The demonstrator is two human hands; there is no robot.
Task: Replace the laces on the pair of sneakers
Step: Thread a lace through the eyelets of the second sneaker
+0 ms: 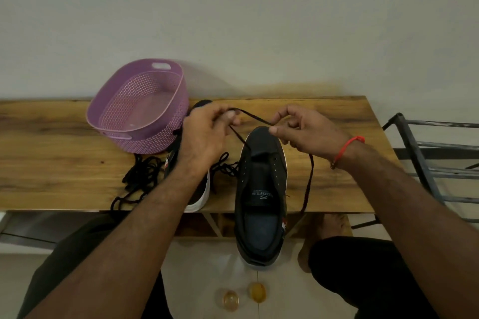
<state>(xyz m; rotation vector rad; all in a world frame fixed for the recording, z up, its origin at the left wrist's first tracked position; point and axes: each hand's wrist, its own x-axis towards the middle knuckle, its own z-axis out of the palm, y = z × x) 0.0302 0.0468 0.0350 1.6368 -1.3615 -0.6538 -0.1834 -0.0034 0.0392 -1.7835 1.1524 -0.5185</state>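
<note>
My left hand point(207, 132) and right hand point(305, 132) are each pinching the black lace point(255, 118) above the toe of the black sneaker point(261, 189), which is overhanging the wooden bench point(337, 124); the second sneaker point(199, 197) and loose laces point(140, 176) are lying left of it, before the purple basket point(140, 111).

Basket point(140, 111) on table point(324, 116), left of two sneakers point(261, 179).

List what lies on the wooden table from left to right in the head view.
Purple basket → loose black laces → left hand → sneaker being laced → right hand. The second sneaker, under the left arm, is left out.
</note>
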